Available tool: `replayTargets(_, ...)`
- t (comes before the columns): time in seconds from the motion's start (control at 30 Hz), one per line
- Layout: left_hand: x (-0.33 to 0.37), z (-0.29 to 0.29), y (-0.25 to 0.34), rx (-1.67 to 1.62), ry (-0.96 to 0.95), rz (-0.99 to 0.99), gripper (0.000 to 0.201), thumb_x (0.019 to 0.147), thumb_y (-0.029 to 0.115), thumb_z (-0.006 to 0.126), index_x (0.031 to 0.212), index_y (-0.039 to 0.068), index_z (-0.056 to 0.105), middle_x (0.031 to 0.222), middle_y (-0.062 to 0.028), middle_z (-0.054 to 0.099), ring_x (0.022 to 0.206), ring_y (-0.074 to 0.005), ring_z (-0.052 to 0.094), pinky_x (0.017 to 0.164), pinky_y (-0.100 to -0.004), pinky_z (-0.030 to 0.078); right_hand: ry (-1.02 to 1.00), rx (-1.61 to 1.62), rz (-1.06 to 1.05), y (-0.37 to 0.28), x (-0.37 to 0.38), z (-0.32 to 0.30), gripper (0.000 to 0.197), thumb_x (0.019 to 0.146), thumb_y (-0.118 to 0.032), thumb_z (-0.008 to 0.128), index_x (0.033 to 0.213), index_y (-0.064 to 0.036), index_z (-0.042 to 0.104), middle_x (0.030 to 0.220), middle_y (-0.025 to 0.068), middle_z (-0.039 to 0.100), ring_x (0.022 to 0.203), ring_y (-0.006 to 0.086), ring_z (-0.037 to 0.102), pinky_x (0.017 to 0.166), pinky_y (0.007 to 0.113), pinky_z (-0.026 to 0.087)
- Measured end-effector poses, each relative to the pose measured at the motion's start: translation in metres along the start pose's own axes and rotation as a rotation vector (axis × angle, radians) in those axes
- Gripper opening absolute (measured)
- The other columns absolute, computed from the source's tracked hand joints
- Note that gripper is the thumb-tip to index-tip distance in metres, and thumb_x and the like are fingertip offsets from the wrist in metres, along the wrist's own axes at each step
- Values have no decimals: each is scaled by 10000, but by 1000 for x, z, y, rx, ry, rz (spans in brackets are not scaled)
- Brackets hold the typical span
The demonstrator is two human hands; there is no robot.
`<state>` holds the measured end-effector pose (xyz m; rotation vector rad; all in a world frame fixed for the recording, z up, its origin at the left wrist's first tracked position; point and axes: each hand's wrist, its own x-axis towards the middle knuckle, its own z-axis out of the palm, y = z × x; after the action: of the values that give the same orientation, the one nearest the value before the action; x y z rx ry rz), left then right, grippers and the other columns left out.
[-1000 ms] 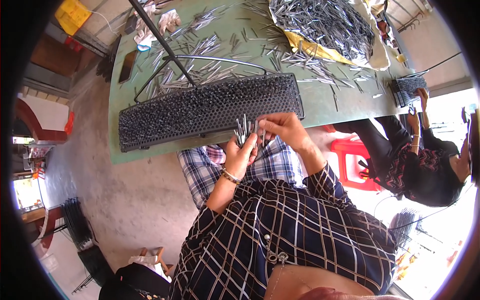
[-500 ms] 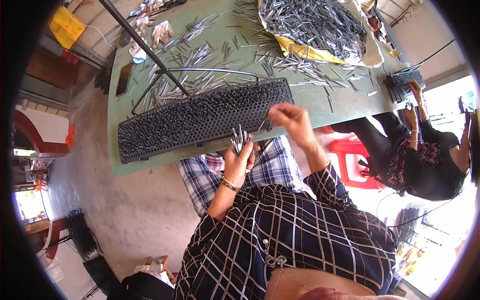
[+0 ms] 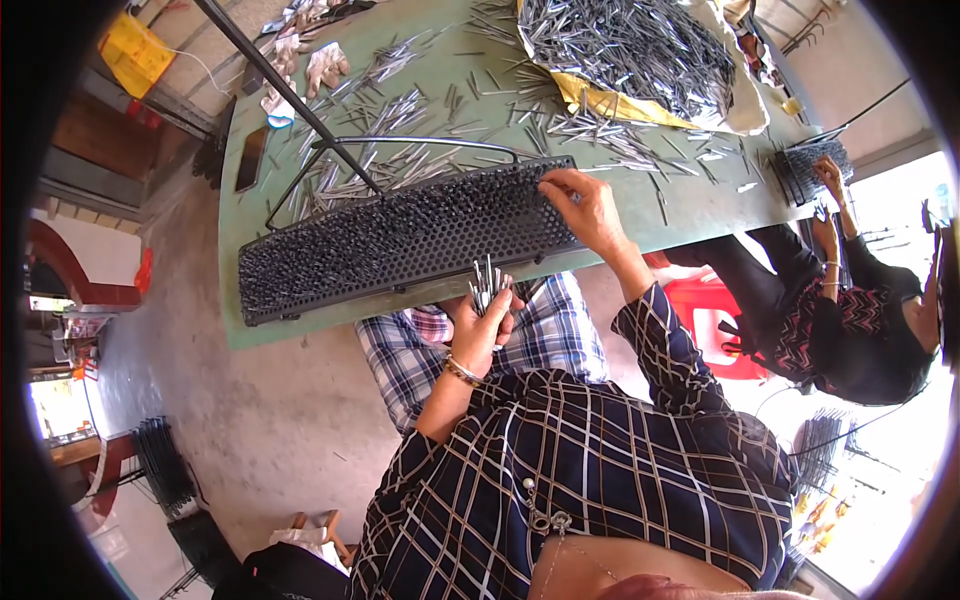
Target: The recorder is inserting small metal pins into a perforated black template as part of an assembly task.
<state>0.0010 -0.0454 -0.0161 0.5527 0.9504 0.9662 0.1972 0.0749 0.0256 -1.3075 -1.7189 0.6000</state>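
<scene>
My left hand (image 3: 484, 318) is closed round a bundle of thin metal rods (image 3: 487, 283), whose silvery ends stick up above the fingers just in front of the long black perforated rack (image 3: 420, 262). The rack lies slantwise along the near table edge. Dark rod ends fill most of its holes at the left and back, while bare holes show along the front and toward the right. Over the rack's right end, my right hand (image 3: 588, 208) is pinched with its fingertips down at the holes. What it pinches is too small or hidden to make out.
Loose rods (image 3: 390, 125) lie scattered over the green table (image 3: 650, 230). An open sack (image 3: 590, 108) heaped with rods stands at the back. A black bar (image 3: 290, 95) rises from the rack's handle. At the right, another person (image 3: 850, 310) works at a similar rack (image 3: 812, 168).
My right hand has moved from the rack's front edge up and away from me, to the holes at its right end. The left hand still holds the rods, slightly lower.
</scene>
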Motion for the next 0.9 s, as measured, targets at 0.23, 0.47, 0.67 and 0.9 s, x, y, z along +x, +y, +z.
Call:
replayTargets(0.23, 1, 3, 2, 5, 0, -22, 249, 895, 221, 597, 1092, 76, 551, 812, -44, 612, 540, -33, 463, 403, -163, 340, -2, -4, 3, 3, 0, 3, 169, 819, -122, 646, 936, -1, 649, 835, 125, 655, 693, 226, 633, 628, 291, 495)
replayTargets(0.47, 1, 0, 0, 9, 27, -23, 245, 899, 180, 585, 1111, 62, 549, 806, -49, 585, 539, -40, 439, 398, -171, 321, 18, -12, -33, 8, -9, 7, 146, 795, -82, 661, 906, 11, 650, 886, 109, 623, 669, 209, 625, 609, 274, 505)
replayTargets(0.67, 0, 2, 2, 8, 14, -34, 248, 890, 212, 603, 1090, 73, 556, 816, -39, 614, 543, -31, 469, 404, -163, 344, 43, -37, -26, 12, -11, 9, 123, 774, -77, 678, 872, -5, 665, 892, 89, 586, 655, 198, 611, 603, 281, 502)
replayTargets(0.9, 0, 2, 1, 4, 15, -32, 244, 893, 203, 598, 1096, 74, 557, 816, -40, 616, 542, -32, 470, 404, -162, 343, 13, -115, -10, 9, -11, 6, 151, 761, -105, 696, 884, -20, 673, 872, 92, 566, 630, 196, 594, 592, 289, 489)
